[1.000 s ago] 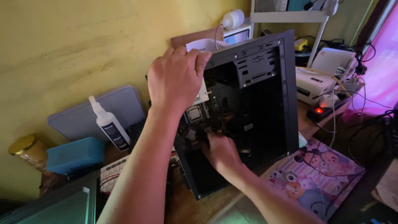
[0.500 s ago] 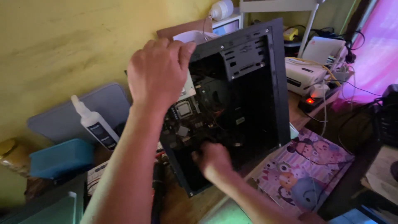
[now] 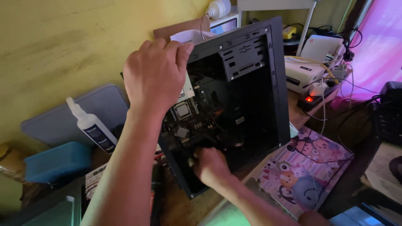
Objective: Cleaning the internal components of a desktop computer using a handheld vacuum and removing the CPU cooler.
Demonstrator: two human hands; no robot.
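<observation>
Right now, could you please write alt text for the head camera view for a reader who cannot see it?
A person's left hand grips the top edge of an open black computer case standing on a cluttered desk, while the right hand reaches inside near the motherboard. A white spray bottle and blue box sit to the left, a cartoon-printed mat to the right.

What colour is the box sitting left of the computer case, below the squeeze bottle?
Blue. The box shows in the head view, beside the white bottle.

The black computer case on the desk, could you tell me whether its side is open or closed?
Open. The computer case has no side panel on the facing side, so its circuit board shows, and the right hand reaches inside.
</observation>
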